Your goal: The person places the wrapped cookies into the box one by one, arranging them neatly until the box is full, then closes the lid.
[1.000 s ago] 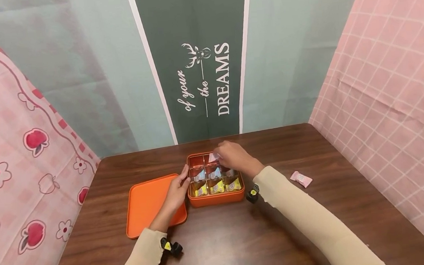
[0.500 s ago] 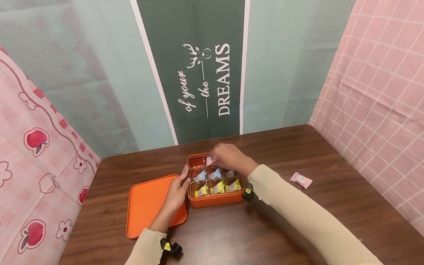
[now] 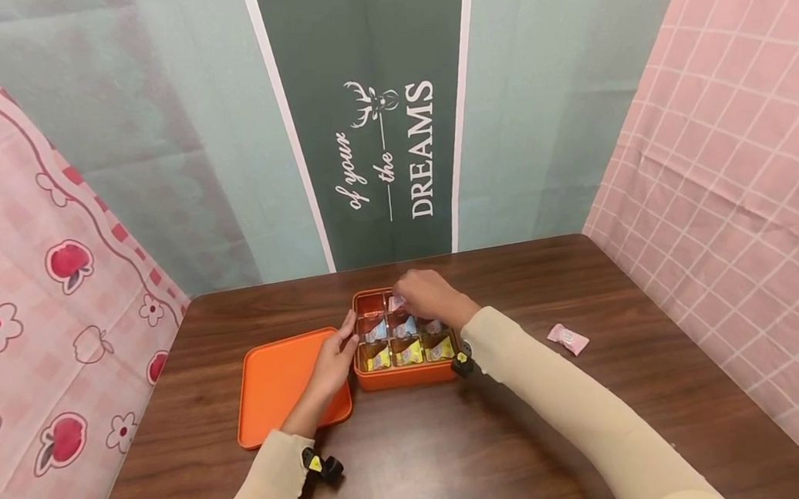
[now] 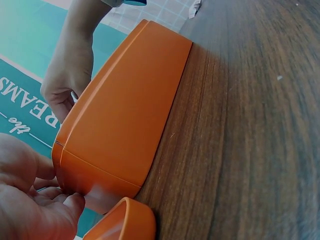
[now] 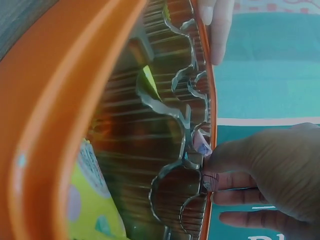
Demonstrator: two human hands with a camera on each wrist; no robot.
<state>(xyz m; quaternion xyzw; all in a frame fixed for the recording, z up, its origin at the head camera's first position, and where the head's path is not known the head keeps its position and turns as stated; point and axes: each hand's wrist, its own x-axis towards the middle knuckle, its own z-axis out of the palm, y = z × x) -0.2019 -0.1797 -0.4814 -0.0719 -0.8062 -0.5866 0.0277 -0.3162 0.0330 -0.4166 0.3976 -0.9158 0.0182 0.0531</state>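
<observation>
An orange box (image 3: pixel 408 378) with a clear divided insert stands on the table. Yellow-wrapped candies (image 3: pixel 409 352) fill its front row and blue-wrapped ones (image 3: pixel 403 326) lie in the middle row. Over the back middle compartment, my right hand (image 3: pixel 432 293) pinches a pink-wrapped candy (image 3: pixel 395 302); the right wrist view shows the candy (image 5: pixel 202 143) beside the thumb, partly hidden. My left hand (image 3: pixel 332 362) touches the box's left side with its fingers fairly straight. The back right compartment is hidden behind the right hand.
An orange lid (image 3: pixel 276 382) lies left of the box, partly under the left forearm. Another pink-wrapped candy (image 3: pixel 568 339) lies on the brown wooden table (image 3: pixel 428 456) to the right. Fabric backdrops stand behind and on both sides.
My right hand has shifted slightly left and down with the pink candy, deeper over the back middle compartment. The left hand, box and lid have stayed put.
</observation>
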